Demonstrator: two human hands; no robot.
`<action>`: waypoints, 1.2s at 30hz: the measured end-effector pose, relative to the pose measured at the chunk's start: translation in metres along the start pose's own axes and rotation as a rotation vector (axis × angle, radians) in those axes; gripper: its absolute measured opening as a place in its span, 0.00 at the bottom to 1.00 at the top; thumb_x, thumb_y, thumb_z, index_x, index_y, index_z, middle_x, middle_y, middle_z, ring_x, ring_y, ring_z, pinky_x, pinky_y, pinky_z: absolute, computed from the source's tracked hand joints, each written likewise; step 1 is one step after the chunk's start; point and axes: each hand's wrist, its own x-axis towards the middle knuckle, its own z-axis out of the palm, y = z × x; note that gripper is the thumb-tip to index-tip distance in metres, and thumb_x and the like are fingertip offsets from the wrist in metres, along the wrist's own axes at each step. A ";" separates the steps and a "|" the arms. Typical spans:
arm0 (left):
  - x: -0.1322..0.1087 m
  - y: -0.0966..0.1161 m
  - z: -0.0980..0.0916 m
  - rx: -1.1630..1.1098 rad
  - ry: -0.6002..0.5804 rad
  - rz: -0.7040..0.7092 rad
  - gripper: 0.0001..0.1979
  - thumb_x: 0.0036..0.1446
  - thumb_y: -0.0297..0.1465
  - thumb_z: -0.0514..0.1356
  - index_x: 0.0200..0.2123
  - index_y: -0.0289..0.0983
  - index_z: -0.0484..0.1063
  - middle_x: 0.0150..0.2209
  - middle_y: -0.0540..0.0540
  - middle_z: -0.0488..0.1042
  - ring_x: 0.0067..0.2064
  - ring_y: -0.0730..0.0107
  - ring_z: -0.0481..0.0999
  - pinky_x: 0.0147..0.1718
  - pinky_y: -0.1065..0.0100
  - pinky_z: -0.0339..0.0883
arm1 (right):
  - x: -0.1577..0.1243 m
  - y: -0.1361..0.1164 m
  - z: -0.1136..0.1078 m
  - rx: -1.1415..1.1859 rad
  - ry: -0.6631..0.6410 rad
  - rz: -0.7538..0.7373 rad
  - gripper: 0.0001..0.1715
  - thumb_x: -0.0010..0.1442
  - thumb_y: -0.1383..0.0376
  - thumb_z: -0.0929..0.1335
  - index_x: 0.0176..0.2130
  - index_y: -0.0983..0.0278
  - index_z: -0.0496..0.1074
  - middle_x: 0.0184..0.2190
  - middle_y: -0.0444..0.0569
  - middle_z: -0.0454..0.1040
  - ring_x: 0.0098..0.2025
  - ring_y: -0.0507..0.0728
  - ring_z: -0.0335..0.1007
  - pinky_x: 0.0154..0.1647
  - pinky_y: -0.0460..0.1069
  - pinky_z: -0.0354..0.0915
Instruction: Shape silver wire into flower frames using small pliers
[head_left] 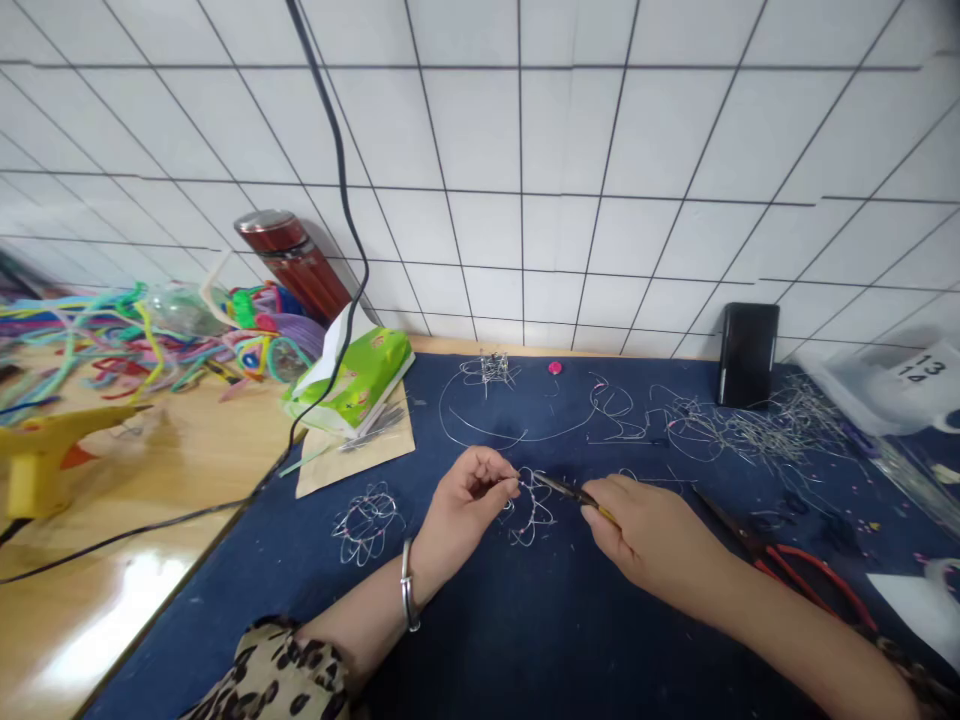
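My left hand [476, 497] pinches one edge of a looped wire piece [534, 510] that carries small pink specks, probably beads. My right hand [637, 515] is wrapped round a pair of pliers [570, 490] with dark jaws and a bit of yellow on the handle. The tips of the pliers reach the wire near my left fingertips; whether they grip it I cannot tell. A similar wire flower [365, 524] lies on the dark blue mat [495, 640] left of my left wrist.
Red-handled scissors [795, 570] lie right of my right forearm. Farther back are tangled wires [765, 425], a black phone [748, 355] and a pink round object [555, 368]. Left stand a tissue pack [360, 375], red thermos [296, 265], yellow glue gun [52, 450] and hanging cable [341, 180].
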 end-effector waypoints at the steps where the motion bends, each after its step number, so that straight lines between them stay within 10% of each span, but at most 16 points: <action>1: 0.000 0.000 0.000 0.001 -0.011 0.005 0.05 0.53 0.25 0.59 0.33 0.36 0.65 0.30 0.50 0.70 0.31 0.75 0.69 0.32 0.72 0.62 | 0.001 0.000 0.000 0.026 -0.016 -0.006 0.13 0.62 0.62 0.56 0.35 0.62 0.65 0.29 0.45 0.67 0.30 0.52 0.63 0.31 0.47 0.56; 29: 0.000 -0.002 0.003 0.123 0.079 -0.032 0.07 0.52 0.25 0.57 0.34 0.38 0.61 0.31 0.52 0.66 0.30 0.77 0.65 0.30 0.73 0.60 | 0.006 0.029 -0.009 -0.357 0.069 0.154 0.13 0.61 0.59 0.57 0.35 0.61 0.66 0.30 0.48 0.69 0.33 0.55 0.65 0.30 0.48 0.55; 36: 0.000 0.000 0.003 0.078 0.050 -0.034 0.06 0.54 0.26 0.57 0.34 0.38 0.60 0.30 0.53 0.64 0.30 0.76 0.64 0.30 0.73 0.59 | 0.040 0.058 -0.015 0.114 -0.330 0.228 0.25 0.61 0.52 0.53 0.27 0.64 0.67 0.27 0.47 0.72 0.24 0.50 0.67 0.23 0.45 0.56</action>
